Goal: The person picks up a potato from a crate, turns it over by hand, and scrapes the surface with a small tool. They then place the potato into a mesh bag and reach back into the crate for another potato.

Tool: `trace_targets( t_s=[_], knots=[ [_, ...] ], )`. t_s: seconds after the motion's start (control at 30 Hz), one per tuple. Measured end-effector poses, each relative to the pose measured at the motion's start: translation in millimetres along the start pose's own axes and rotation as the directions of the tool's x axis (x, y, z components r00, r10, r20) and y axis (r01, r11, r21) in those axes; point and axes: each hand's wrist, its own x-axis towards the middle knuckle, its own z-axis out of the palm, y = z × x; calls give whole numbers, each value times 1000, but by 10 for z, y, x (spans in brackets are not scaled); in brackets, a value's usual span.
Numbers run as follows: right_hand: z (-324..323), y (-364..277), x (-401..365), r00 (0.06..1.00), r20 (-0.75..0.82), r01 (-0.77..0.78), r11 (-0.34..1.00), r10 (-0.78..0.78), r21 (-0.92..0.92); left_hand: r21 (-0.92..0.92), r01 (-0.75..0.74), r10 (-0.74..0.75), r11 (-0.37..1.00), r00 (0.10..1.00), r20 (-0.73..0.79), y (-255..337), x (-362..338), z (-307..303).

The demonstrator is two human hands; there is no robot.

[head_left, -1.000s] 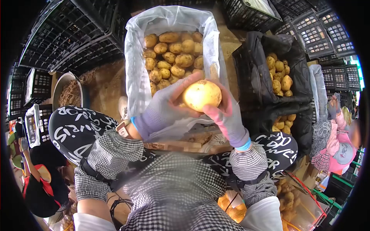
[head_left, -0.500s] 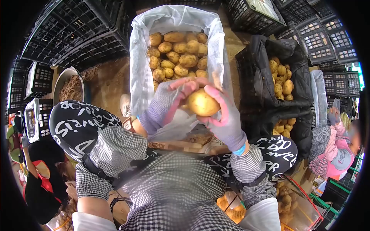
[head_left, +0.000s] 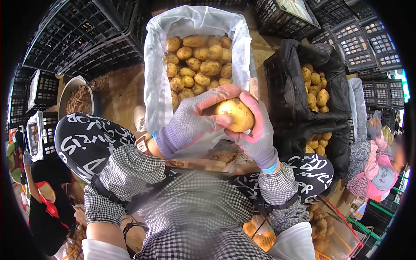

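Note:
Both hands, in grey gloves with pink palms and fingers, hold one yellow potato [head_left: 239,116] above the near end of a crate with a white liner [head_left: 155,71]. My left hand [head_left: 197,115] has its thumb against the potato's left face and its fingers along the top. Around its right side and underside curls my right hand [head_left: 258,134]. A flat brownish strip [head_left: 253,88] stands up just behind the right hand; I cannot make out what it is. Many loose potatoes [head_left: 197,65] lie in the lined crate.
Black-lined crates with potatoes [head_left: 317,93] stand at the right. Stacked black crates [head_left: 86,34] rise at the upper left, above a bucket of dry brown scraps [head_left: 80,99]. At the far right is another person [head_left: 379,162]; a dark-clothed person [head_left: 47,203] is at the left.
The potato has shifted slightly right and turned in the hands. My left hand has come in closer, its thumb now on the potato's face. The brownish strip shows more clearly.

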Motion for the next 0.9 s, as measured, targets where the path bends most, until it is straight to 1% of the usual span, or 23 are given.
trace_targets(
  t_s=[0.03, 0.07, 0.13, 0.23, 0.27, 0.33, 0.37, 0.43, 0.47, 0.57, 0.63, 0.67, 0.7, 0.73, 0.8, 0.87, 0.9],
  knots=[
    [-10, -14, -4, 1000, 0, 28, 998, -28, -59, -28, 12, -13, 1000, 1000, -14, 5, -1, 3],
    [-2, -50, 2, 999, 5, 48, 996, -48, -76, -56, 24, -25, 998, 999, -28, 11, -3, 5],
    [21, -127, 16, 996, 23, 91, 990, -89, -107, 16, 117, -115, 993, 989, -88, 57, -30, 26],
    [2, 25, -41, 975, -27, 209, 950, -221, -232, -66, 24, -27, 998, 999, -44, 12, -20, 146],
    [-13, -16, -36, 987, -54, 135, 962, -152, -235, 46, 58, -59, 997, 998, 15, -44, -28, 146],
    [-46, -129, 7, 995, -98, -8, 973, -15, -232, 107, -42, 41, 993, 999, 6, -181, 22, 138],
    [-67, -120, -2, 995, -90, 19, 978, -39, -210, 140, -90, 91, 986, 996, -1, -168, 45, 155],
    [-115, -92, -36, 993, -87, 66, 984, -81, -162, 193, -50, 54, 980, 998, -17, -87, 38, 154],
    [-128, -89, -46, 993, -78, 76, 977, -93, -199, 218, -29, 35, 976, 999, -24, -44, 41, 156],
    [-192, -88, -31, 991, -48, 103, 952, -122, -289, 341, -79, 97, 937, 995, -38, -95, 72, 102],
    [-200, -78, -28, 990, -37, 115, 941, -133, -317, 483, -108, 137, 869, 990, -26, -98, 69, 80],
    [-213, -10, -72, 994, -66, 70, 982, -82, -173, 550, -120, 155, 826, 988, -18, -100, 62, 71],
    [-233, 104, -137, 996, -87, 25, 999, -27, -24, 567, -131, 167, 813, 986, -12, -124, 55, 56],
    [-247, 188, -193, 995, -100, -18, 992, 31, 125, 583, -143, 179, 799, 984, -4, -169, 47, 40],
    [-209, -87, -124, 973, -67, -182, 916, 220, 358, 585, -141, 174, 799, 985, 0, -194, 69, 53],
    [-114, -193, -136, 952, -54, -255, 878, 301, 406, 558, -116, 139, 822, 990, 0, -179, 72, 76],
    [-113, -163, -155, 961, -7, -256, 897, 277, 360, 540, -104, 125, 835, 992, -1, -193, 76, 73]
  ],
)
